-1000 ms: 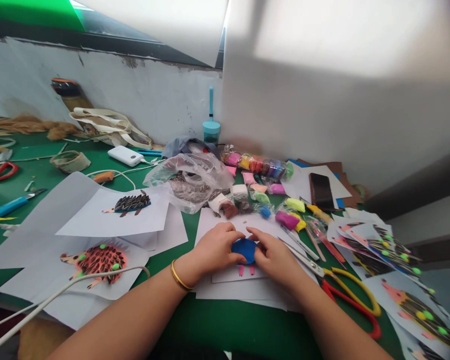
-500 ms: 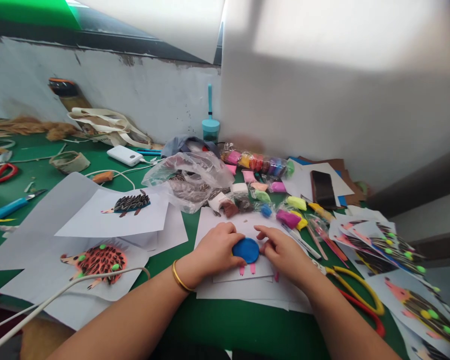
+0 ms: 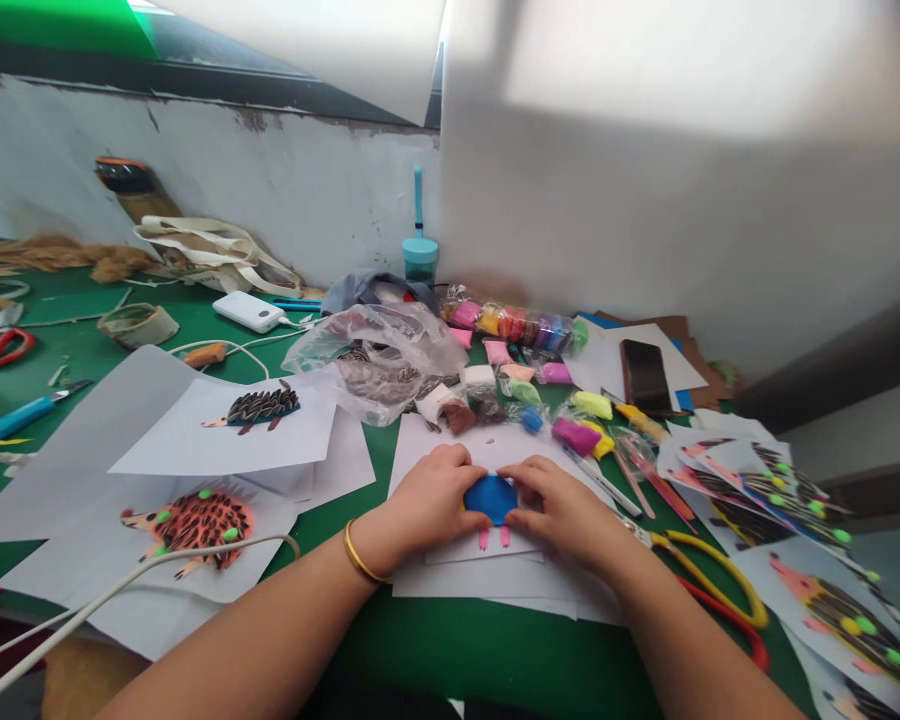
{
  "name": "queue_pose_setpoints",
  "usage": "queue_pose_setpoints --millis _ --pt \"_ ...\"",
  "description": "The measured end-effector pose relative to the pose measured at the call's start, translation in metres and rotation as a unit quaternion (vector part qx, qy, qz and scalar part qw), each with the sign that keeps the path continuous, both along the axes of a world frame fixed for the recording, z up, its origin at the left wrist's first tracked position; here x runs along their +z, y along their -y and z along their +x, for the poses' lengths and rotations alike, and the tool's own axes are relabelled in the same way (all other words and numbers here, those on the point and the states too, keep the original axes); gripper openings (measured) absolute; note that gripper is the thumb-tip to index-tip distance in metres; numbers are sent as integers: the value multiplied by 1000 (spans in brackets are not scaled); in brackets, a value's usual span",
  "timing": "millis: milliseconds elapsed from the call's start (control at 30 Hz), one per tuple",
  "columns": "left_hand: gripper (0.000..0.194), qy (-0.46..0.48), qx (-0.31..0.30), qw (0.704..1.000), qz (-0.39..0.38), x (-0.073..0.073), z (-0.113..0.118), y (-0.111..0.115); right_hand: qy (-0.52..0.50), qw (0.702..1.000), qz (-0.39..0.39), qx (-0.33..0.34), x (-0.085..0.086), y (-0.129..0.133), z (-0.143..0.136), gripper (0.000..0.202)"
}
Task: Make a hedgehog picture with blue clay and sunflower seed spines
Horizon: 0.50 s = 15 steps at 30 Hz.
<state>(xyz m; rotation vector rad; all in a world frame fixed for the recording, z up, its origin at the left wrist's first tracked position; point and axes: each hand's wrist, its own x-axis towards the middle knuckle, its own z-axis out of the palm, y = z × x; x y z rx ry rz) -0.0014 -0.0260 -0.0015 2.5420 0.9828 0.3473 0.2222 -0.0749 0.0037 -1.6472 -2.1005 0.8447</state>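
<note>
A flat blue disc of modelling clay (image 3: 490,500) is between my two hands, over a white sheet of paper (image 3: 450,578). My left hand (image 3: 436,492) grips its left edge, thumb at the front and fingers behind. On its right edge, my right hand (image 3: 553,500) pinches in the same way. Two small pink clay legs (image 3: 494,538) show on the paper just below the disc. What lies under the disc and under my palms is hidden. Beyond my hands are several wrapped clay packets, among them a magenta packet (image 3: 576,436).
Scissors with yellow and red handles (image 3: 709,585) lie right of my right arm. Hedgehog pictures (image 3: 832,610) are stacked at the right, and another hedgehog picture (image 3: 195,525) lies left under a white cable (image 3: 142,570). A plastic bag of seeds (image 3: 379,365) sits behind.
My right hand has moved left and closed its thumb and fingers on the disc's right edge. My left hand has kept its hold.
</note>
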Motion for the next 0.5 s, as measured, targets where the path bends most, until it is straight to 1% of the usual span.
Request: queue_pose_setpoints --millis 100,233,300,400,500 --pt "48 -1 -1 1000 -4 0 0 0 20 1000 13 -7 -1 1 -3 43" --pt "51 12 -4 1000 -21 1 -1 -4 22 1000 22 2 -2 0 -4 41" --pt "43 33 1 999 -30 1 -2 -7 11 1000 25 -2 -2 0 -2 39" --pt "30 61 34 997 -21 0 -6 -13 -4 999 44 -21 -3 -2 1 40" --pt "26 49 58 997 1 -2 -11 -19 5 998 45 -41 -4 -3 4 42"
